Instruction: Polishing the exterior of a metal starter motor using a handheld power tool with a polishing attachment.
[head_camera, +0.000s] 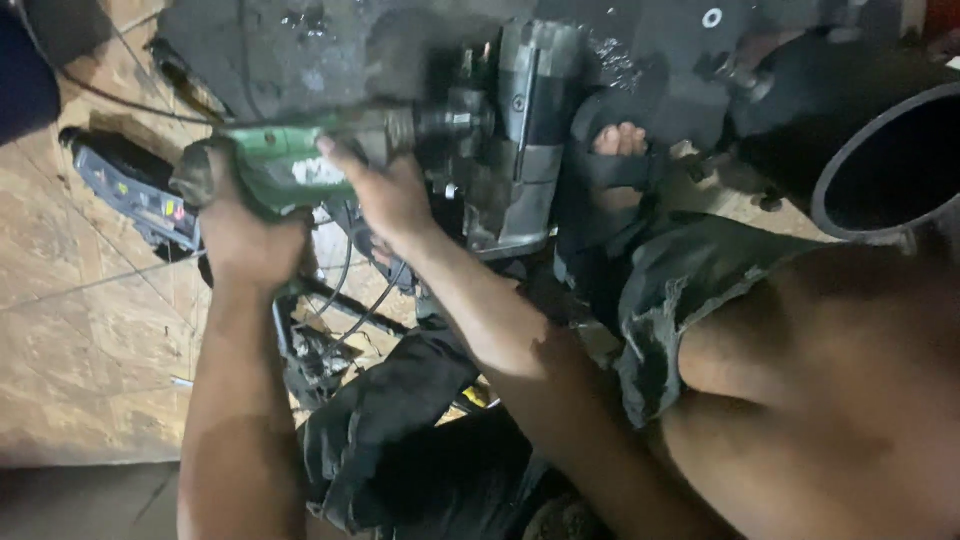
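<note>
The big grey, grimy metal engine block (330, 45) fills the top of your view, resting on the tan tiled floor (70, 330), with a wide black pipe mouth (880, 170) off to your right. Bolted against the block stands the silver cylindrical motor housing (525, 120), upright and just beside the tool's nose. You hold the green-bodied power driver (290, 165) level, its dark chuck and socket (450, 120) pressed to a fitting on that housing, likely so the tool meets it squarely. Your left hand (245, 230) is clenched around the rear grip, taking the weight. Your right hand (390, 195) wraps over the front of the body near the chuck, steadying the aim. A grey torn cloth (690, 290) drapes over your knee, and a black boxy device with coloured buttons (135, 190) lies on the floor behind your left hand.
</note>
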